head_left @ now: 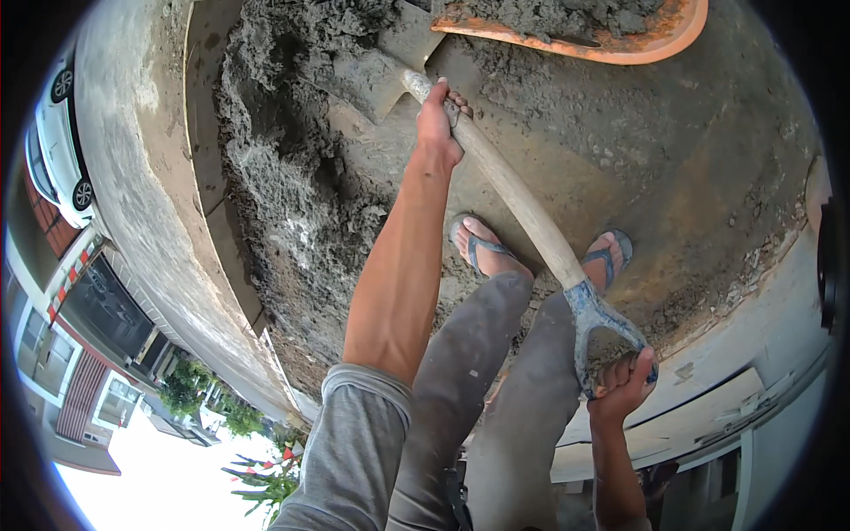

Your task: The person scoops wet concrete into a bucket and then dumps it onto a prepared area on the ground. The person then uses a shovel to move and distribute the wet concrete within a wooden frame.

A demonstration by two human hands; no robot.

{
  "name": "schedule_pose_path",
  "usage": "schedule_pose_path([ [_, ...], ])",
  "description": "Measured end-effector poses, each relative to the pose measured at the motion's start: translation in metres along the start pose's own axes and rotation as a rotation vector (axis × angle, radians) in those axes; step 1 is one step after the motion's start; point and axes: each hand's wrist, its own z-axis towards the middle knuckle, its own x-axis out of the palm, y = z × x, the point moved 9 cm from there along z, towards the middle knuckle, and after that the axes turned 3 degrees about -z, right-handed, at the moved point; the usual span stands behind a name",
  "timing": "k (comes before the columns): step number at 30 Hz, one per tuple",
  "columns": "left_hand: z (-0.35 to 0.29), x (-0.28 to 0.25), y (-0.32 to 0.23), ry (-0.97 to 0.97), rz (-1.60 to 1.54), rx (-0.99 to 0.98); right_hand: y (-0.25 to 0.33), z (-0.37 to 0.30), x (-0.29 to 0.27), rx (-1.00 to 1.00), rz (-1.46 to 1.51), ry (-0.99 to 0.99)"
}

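Note:
A shovel lies slantwise before me, its wooden shaft [513,188] running from upper left to lower right. Low on that shaft, close to the blade, my left hand [438,128] is wrapped round the wood. At the other end my right hand [624,387] grips the blue-grey D-shaped handle [595,320]. The metal blade [376,88] is smeared with grey and sits at the wet grey mortar [292,168]; its edge is partly hard to make out. Just beyond it, an orange tub [611,55] holds more of the same mortar.
My sandalled feet [482,243] stand on the mortar-stained ground between shaft and pile. A thin board edging [197,133] bounds the pile on the left. Farther left are a paved road [133,150] and a parked white car [57,146]. A pale wall [717,398] stands at the right.

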Motion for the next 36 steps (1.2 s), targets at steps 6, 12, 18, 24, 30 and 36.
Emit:
schedule_pose_path([
  [6,0.019,0.004,0.040,0.000,0.075,-0.057,-0.020,0.092,-0.030,-0.076,0.032,-0.036],
  [12,-0.072,-0.005,0.072,-0.091,0.033,-0.068,-0.035,0.085,-0.127,-0.109,-0.013,-0.108],
  [18,-0.198,0.007,0.030,-0.321,0.158,0.144,0.027,0.049,-0.147,0.113,-0.027,0.093],
  [24,-0.304,0.085,0.014,-0.435,0.525,0.498,0.029,0.044,-0.177,0.461,-0.017,0.249],
  [30,-0.255,0.150,0.078,-0.335,1.140,0.623,-0.039,0.082,-0.202,0.921,-0.173,0.329],
  [36,-0.282,0.161,0.106,-0.382,1.068,0.597,-0.033,0.055,-0.245,0.977,-0.182,0.328],
])
